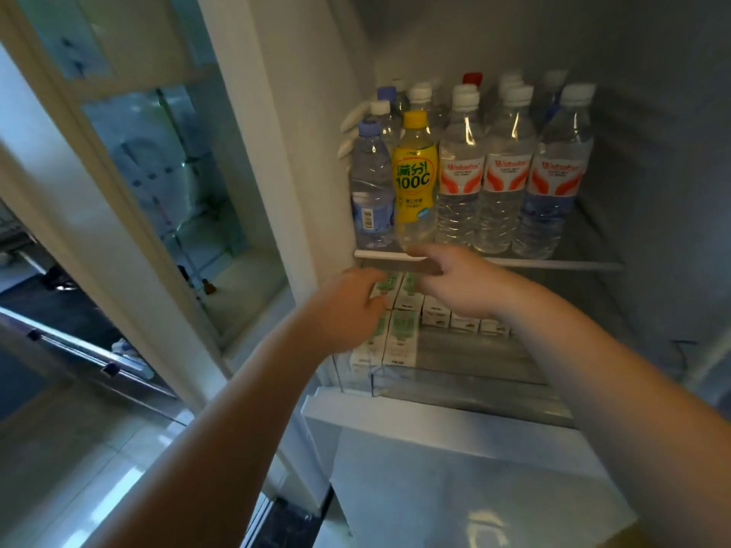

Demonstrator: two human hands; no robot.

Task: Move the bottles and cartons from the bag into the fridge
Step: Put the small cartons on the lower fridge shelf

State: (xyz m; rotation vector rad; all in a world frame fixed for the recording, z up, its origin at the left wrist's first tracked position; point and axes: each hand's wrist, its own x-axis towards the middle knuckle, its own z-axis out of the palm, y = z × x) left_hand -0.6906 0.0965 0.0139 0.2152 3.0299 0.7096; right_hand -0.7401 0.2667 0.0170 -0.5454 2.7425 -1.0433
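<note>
1. Dim open fridge with smooth white walls; its door stands swung out to my left.
2. The glass shelf carries upright clear ribbed plastic water bottles and one yellow bottle.
3. The cartons are boxy white-green paper packs. They stand in rows on the level below the shelf, long axis upright, straight ahead of both hands.
4. My left hand is against the front-left cartons and nearer to them. Its fingers are hidden, so I cannot tell the grip.
5. My right hand is higher, just under the shelf lip. Its fingers curl over a carton top, too blurred to tell if they hold it.
6. The bag is out of view.
</note>
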